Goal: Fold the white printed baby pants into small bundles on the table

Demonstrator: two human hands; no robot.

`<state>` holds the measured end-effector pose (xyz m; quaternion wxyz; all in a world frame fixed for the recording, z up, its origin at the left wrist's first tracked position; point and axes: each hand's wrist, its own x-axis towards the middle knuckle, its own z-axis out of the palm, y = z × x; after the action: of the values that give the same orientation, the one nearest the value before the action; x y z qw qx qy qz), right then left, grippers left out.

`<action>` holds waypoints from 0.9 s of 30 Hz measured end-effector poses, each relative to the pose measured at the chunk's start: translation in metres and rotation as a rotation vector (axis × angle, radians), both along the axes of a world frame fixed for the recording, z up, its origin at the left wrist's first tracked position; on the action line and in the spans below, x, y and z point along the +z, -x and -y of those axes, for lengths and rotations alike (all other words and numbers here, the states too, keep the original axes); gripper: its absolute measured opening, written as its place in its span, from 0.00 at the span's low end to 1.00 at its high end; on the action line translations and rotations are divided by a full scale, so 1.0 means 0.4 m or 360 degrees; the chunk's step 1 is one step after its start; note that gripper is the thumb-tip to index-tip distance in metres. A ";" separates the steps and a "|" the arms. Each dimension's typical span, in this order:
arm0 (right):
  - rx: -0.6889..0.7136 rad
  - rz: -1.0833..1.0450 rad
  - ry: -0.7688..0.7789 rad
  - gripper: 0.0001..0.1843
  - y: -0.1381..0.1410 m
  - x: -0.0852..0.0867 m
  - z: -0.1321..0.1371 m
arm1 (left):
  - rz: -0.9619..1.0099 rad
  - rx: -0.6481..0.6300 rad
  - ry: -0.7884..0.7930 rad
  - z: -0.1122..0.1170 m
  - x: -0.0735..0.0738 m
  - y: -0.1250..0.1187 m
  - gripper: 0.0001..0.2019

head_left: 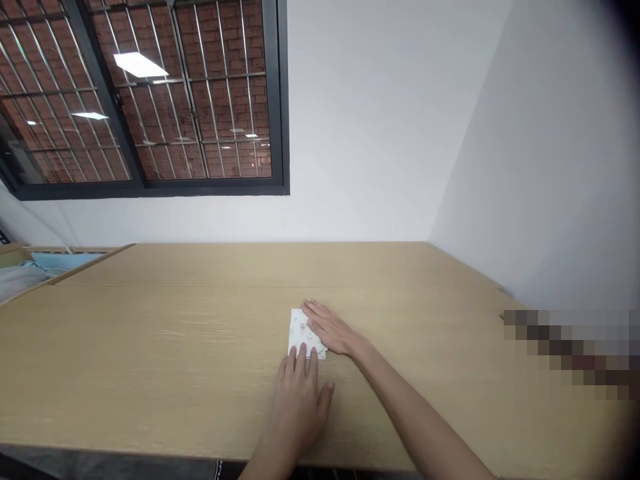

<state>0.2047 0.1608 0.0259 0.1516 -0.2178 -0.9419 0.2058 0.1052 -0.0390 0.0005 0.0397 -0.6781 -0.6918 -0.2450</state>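
Blue fabric (65, 261) is lying just beyond the left end of the table (150, 373). A dark-framed window (111, 100) is sitting above the left half of the table, showing brick (212, 47) behind bars (188, 87). Near the table's middle, toward its front edge, the left hand (297, 400) is resting palm down, fingers stretched and slightly parted, their tips touching the near part of a cloth (301, 328). The cloth, white, folded and faintly printed, is lying flat near the table's middle. The right hand (331, 328) is lying flat across the cloth's right side, fingers close together; neither hand is gripping anything. A white wall (360, 120) is rising behind the table, and a pixelated patch (555, 347) is covering part of the table's right side.
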 end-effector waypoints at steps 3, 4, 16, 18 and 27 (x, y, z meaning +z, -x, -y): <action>-0.0204 -0.0240 0.0040 0.36 -0.008 -0.015 0.005 | 0.0207 -0.0051 0.0025 -0.007 0.046 0.040 0.24; -0.0295 -0.0345 0.0063 0.36 -0.011 -0.016 0.005 | 0.0280 -0.0038 0.0026 -0.011 0.064 0.059 0.22; -0.0328 -0.0572 -0.0272 0.16 -0.011 0.016 0.035 | 0.0125 0.0426 0.0415 -0.134 0.126 0.177 0.22; -0.0304 -0.0548 -0.0329 0.12 -0.010 0.018 0.041 | 0.0111 0.0378 0.0460 -0.148 0.123 0.170 0.20; -0.0276 -0.0444 -0.0456 0.11 0.010 0.028 0.109 | 0.0226 0.0288 0.0367 -0.094 0.144 0.171 0.13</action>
<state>0.2005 0.1173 0.0371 0.3272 -0.2435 -0.9092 0.0841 0.0370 -0.0016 0.0580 -0.0654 -0.5940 -0.7747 -0.2066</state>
